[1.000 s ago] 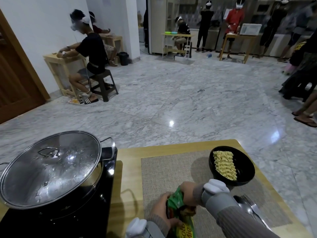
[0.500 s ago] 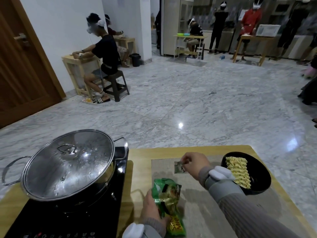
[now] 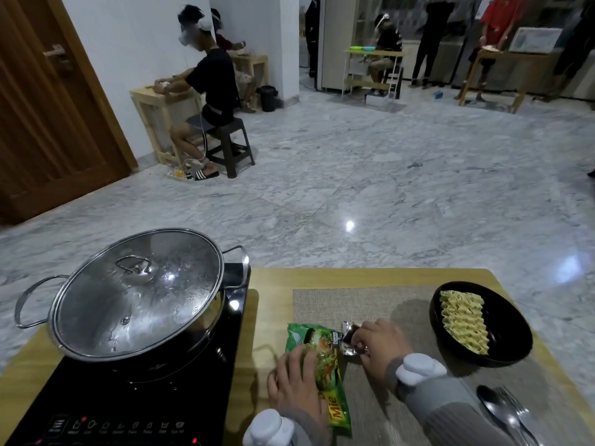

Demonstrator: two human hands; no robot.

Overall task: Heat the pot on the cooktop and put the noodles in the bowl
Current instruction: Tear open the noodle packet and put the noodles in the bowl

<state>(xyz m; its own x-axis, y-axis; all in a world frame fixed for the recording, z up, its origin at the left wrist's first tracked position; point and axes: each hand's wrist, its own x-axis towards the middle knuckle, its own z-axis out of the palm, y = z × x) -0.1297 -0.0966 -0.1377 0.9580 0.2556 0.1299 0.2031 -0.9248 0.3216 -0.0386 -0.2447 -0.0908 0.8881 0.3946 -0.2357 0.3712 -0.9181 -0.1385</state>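
On the near edge of the worktop (image 3: 267, 278), the left hand (image 3: 296, 384) lies flat on the green noodle wrapper (image 3: 322, 365), fingers spread and pressing it down rather than closed around it. Just right of it, the right hand (image 3: 376, 344) pinches small seasoning sachets (image 3: 347, 339) between fingertips and thumb at the wrapper's open end. Further right, the dry noodle block (image 3: 463, 320) already sits in the black bowl (image 3: 508, 349) on the grey mat (image 3: 338, 304), so that part looks done. At left, the lidded steel pot (image 3: 138, 294) stands on the black cooktop (image 3: 135, 403), small red lights showing on its panel. A spoon (image 3: 492, 400) and fork (image 3: 521, 410) lie at the near right. One risk, as I judge it: the loose wrapper lies just beside the cooktop's edge, and a careless sweep could push it onto the hot surface. A sachet could also slip from so light a pinch.
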